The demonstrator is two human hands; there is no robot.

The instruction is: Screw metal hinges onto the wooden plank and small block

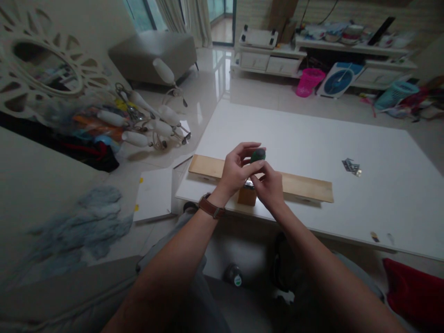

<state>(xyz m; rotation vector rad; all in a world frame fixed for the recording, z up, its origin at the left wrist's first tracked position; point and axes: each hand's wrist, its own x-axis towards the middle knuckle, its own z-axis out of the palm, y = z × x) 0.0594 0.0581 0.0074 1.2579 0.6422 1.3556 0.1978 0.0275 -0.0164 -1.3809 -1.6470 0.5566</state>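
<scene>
My left hand (pixel 237 167) is wrapped round a screwdriver (pixel 258 155), whose green-and-black handle shows nearly end-on; its shaft is hidden by my fingers. Just below, my right hand (pixel 269 185) has thumb and fingers pinched together, and what they grip is hidden. Under both hands a shiny metal piece (pixel 249 183) shows on top of a small brown wooden block (pixel 247 197). A long, pale wooden board (pixel 307 186) runs sideways beneath my hands, and its middle is covered by them.
Several small metal plates (pixel 351 166) lie on the right of the white table (pixel 277 127). Two small items (pixel 375 237) rest near its front edge. On the floor at left are a white panel (pixel 154 194) and a lamp with several shades (pixel 161 127). A bottle (pixel 234 275) stands below.
</scene>
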